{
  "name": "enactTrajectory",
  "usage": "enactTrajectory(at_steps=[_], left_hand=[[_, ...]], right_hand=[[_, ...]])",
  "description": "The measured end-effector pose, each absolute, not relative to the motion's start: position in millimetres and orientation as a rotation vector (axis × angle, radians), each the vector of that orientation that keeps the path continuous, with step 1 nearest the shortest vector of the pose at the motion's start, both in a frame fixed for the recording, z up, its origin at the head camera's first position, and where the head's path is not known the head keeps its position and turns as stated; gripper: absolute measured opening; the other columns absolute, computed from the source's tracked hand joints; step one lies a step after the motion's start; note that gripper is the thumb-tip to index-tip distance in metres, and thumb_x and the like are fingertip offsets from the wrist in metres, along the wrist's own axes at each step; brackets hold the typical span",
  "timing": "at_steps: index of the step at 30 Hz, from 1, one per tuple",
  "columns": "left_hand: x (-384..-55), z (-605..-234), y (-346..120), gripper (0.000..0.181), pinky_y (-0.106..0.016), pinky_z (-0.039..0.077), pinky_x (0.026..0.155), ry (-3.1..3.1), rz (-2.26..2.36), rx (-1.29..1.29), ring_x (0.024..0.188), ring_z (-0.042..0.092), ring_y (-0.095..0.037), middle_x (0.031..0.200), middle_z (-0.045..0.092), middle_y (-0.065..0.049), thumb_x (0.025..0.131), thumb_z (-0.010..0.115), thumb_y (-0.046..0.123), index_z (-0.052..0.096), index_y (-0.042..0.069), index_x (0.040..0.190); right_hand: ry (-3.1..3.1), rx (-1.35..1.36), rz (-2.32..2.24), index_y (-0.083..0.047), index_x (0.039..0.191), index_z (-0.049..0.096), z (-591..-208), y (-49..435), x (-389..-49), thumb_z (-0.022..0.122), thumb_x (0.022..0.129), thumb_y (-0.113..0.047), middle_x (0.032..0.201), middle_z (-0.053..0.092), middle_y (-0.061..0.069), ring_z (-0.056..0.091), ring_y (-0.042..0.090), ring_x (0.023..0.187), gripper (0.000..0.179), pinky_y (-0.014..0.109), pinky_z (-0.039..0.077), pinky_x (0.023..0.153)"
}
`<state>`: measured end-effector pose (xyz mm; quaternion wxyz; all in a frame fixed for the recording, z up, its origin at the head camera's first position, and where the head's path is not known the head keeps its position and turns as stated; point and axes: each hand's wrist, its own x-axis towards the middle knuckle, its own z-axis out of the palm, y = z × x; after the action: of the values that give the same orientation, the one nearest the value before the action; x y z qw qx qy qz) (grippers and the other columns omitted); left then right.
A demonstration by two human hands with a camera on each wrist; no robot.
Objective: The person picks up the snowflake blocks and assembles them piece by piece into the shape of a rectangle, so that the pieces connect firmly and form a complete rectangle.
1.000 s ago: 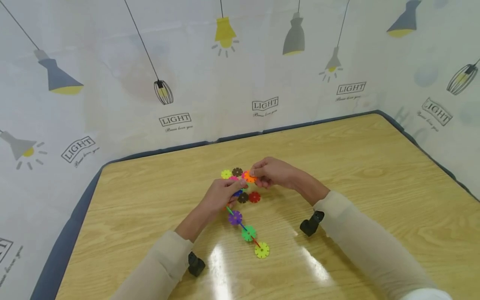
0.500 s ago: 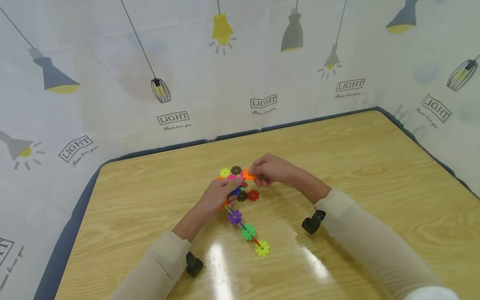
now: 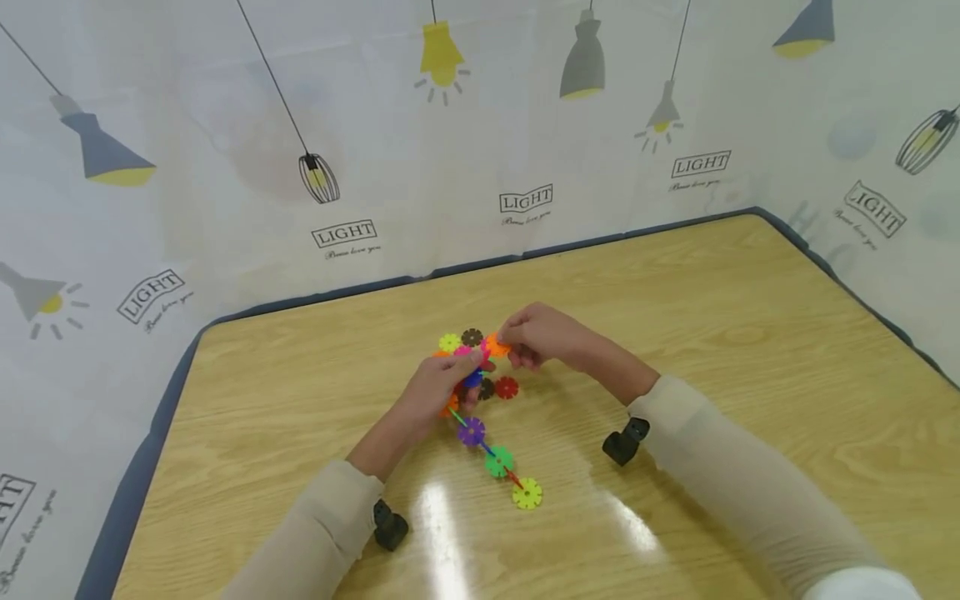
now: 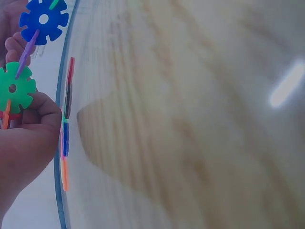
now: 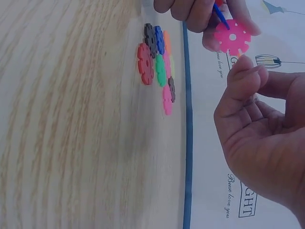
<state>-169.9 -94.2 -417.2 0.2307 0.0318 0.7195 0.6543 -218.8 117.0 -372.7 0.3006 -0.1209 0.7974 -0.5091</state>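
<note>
Notched plastic snowflake discs are joined into a chain, and my left hand grips its upper part between thumb and fingers. A purple disc, a green disc and a yellow disc trail from it toward the table's front. My right hand pinches an orange disc at the chain's upper end. In the right wrist view, a pink disc shows between the two hands, while the right fingertips mostly hide the orange one. Another blue disc of the chain appears in the left wrist view.
Several loose discs lie flat on the wooden table behind and below the hands, among them a yellow one, a brown one and a red one. A lamp-printed cloth surrounds the table's far and side edges.
Both hands keep their hold and shift only slightly. The head view has tilted a little. More of the chain's blue disc and a pink edge now show beside the left thumb.
</note>
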Motion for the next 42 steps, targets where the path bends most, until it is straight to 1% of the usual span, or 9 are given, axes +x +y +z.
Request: enactTrajectory(at_steps=[6,13,17,20,25,31,34,37,42], left_hand=[[-170.1,-417.2,-97.0,0.057,-0.028,0.054,0.064,1.91,1.846,0.097,0.061,0.057,-0.014,0.072,0.062,-0.004,0.097,0.053,0.049,0.065,-0.004,0.115],[-170.1,-418.0,-97.0,0.06,-0.031,0.056,0.068,1.909,1.844,0.137,0.062,0.059,-0.015,0.073,0.063,-0.005,0.096,0.053,0.051,0.065,-0.005,0.115],[-169.3,-417.9,-94.6,0.057,-0.029,0.056,0.065,1.952,1.83,0.148,0.061,0.06,-0.014,0.07,0.064,-0.004,0.097,0.054,0.047,0.065,-0.007,0.112],[-168.2,-416.0,-92.5,0.055,-0.028,0.054,0.062,1.99,1.819,0.142,0.059,0.058,-0.013,0.068,0.063,-0.003,0.097,0.055,0.044,0.066,-0.007,0.11],[-168.9,-412.3,-92.0,0.054,-0.026,0.052,0.06,2.017,1.819,0.121,0.059,0.055,-0.012,0.067,0.061,-0.002,0.096,0.057,0.045,0.068,-0.007,0.107],[-169.9,-411.3,-94.2,0.049,-0.025,0.051,0.06,1.995,1.765,0.14,0.059,0.053,-0.012,0.066,0.061,-0.001,0.098,0.055,0.039,0.067,-0.007,0.109],[-169.4,-411.8,-93.4,0.048,-0.025,0.05,0.06,2.003,1.748,0.154,0.059,0.053,-0.012,0.065,0.06,-0.001,0.099,0.055,0.039,0.067,-0.007,0.108],[-168.6,-412.5,-91.5,0.051,-0.024,0.051,0.061,2.011,1.745,0.138,0.059,0.054,-0.011,0.065,0.061,-0.001,0.098,0.055,0.041,0.067,-0.008,0.105],[-168.5,-410.5,-88.4,0.05,-0.024,0.052,0.061,2.033,1.784,0.084,0.058,0.054,-0.011,0.065,0.06,-0.001,0.097,0.057,0.041,0.067,-0.008,0.099]], right_hand=[[2.1,-0.333,-1.376,0.01,0.094,0.062,-372.7,117.9,-220.9,0.05,0.101,-0.02,0.065,0.057,0.005,0.046,0.015,0.053,0.033,0.03,0.043,0.055],[2.091,-0.344,-1.367,0.009,0.099,0.063,-369.7,115.7,-218.3,0.051,0.1,-0.02,0.066,0.058,0.004,0.046,0.015,0.054,0.032,0.03,0.044,0.056],[2.097,-0.346,-1.348,0.009,0.101,0.064,-369.1,114.7,-216.7,0.051,0.1,-0.019,0.065,0.058,0.004,0.046,0.015,0.053,0.031,0.029,0.044,0.057],[2.107,-0.351,-1.334,0.008,0.102,0.065,-368.5,114.6,-216.0,0.05,0.101,-0.018,0.063,0.058,0.004,0.047,0.015,0.052,0.03,0.029,0.044,0.056],[2.139,-0.395,-1.31,0.002,0.099,0.067,-365.1,115.1,-216.6,0.049,0.101,-0.017,0.064,0.057,0.004,0.046,0.015,0.053,0.026,0.032,0.045,0.057],[2.063,-0.415,-1.318,0.006,0.101,0.064,-366.1,117.6,-218.1,0.048,0.102,-0.016,0.064,0.056,0.003,0.046,0.014,0.054,0.027,0.03,0.043,0.058],[2.037,-0.398,-1.345,0.003,0.1,0.064,-369.0,119.5,-217.5,0.048,0.102,-0.015,0.065,0.056,0.004,0.046,0.014,0.055,0.025,0.029,0.043,0.058],[2.03,-0.378,-1.369,0.001,0.098,0.064,-372.3,120.1,-216.3,0.049,0.101,-0.015,0.064,0.056,0.004,0.046,0.015,0.055,0.023,0.029,0.043,0.058],[2.039,-0.362,-1.406,0.004,0.097,0.064,-374.4,117.6,-215.3,0.048,0.102,-0.016,0.064,0.055,0.004,0.045,0.015,0.054,0.026,0.03,0.041,0.056]])
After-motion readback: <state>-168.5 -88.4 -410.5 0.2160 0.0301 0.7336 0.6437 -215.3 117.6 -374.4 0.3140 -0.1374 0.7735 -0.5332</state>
